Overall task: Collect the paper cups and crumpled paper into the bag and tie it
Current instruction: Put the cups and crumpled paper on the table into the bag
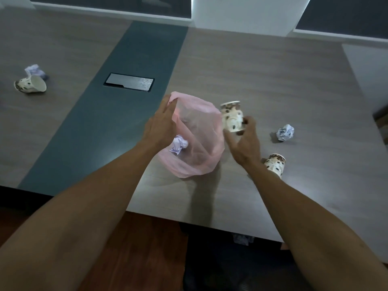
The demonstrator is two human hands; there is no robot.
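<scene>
The left hand (161, 124) is gripping the rim of the pink bag (197, 141), fingers closed on the plastic at the bag's far left edge and holding the mouth open. The bag is sitting on the table (273, 80), near the front edge, and the rest is located relative to it.

The right hand (244, 141) is holding a cup (232, 116) just right of the bag's mouth, fingers curled partway around the cup's lower end. The cup is standing roughly upright in the grip, close beside the bag's rim; contact cannot be confirmed.

A paper ball (178, 144) is showing at the bag's left side, below the left hand; whether it is lying inside the bag or against it cannot be told.

A second cup (275, 163) is lying on its side to the right of the bag and nearer the front edge, partly hidden behind the right wrist. A second paper ball (285, 132) is lying farther right, well apart from the bag.

Far left of the bag, a third cup (30, 84) is lying on its side, with a third paper ball (35, 70) just behind it.

A grey panel (129, 82) is sitting flush in the table's dark strip (117, 127), beyond and left of the bag.
</scene>
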